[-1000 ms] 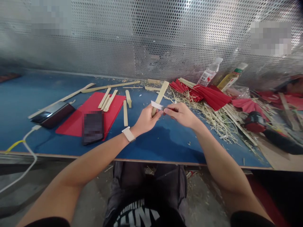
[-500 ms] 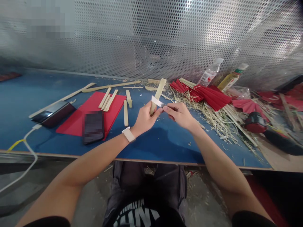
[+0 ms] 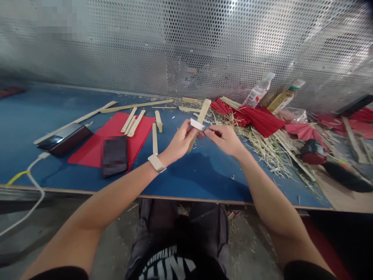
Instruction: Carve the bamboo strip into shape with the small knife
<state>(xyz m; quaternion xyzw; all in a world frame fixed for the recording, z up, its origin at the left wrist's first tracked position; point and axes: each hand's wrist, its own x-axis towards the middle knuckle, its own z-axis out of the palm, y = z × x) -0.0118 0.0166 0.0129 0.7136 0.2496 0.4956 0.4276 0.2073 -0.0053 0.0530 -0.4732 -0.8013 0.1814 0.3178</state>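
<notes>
Near the middle of the blue table, my left hand [image 3: 184,137] is closed around a flat bamboo strip [image 3: 204,111], which points up and away to the right. Its lower end shows below my fingers. My right hand [image 3: 223,138] grips a knife [image 3: 197,124] by its handle, which is mostly hidden in the fingers. The pale blade lies across the strip, close to my left thumb. Left of my hands, two short bamboo pieces [image 3: 154,139] rest on the table, and several more [image 3: 134,123] lie on red paper [image 3: 89,146].
Bamboo shavings [image 3: 269,153] and folded red paper [image 3: 260,119] spread to the right. Two bottles [image 3: 258,91] lean by the perforated metal wall [image 3: 131,46]. A black-and-red power tool [image 3: 314,151] lies far right. Phone [image 3: 115,157] and cabled black device [image 3: 64,138] are at left.
The bamboo strip and both hands have shifted slightly right. The knife blade has turned to lie flatter across the strip, and the strip's lower end now shows beneath my left hand.
</notes>
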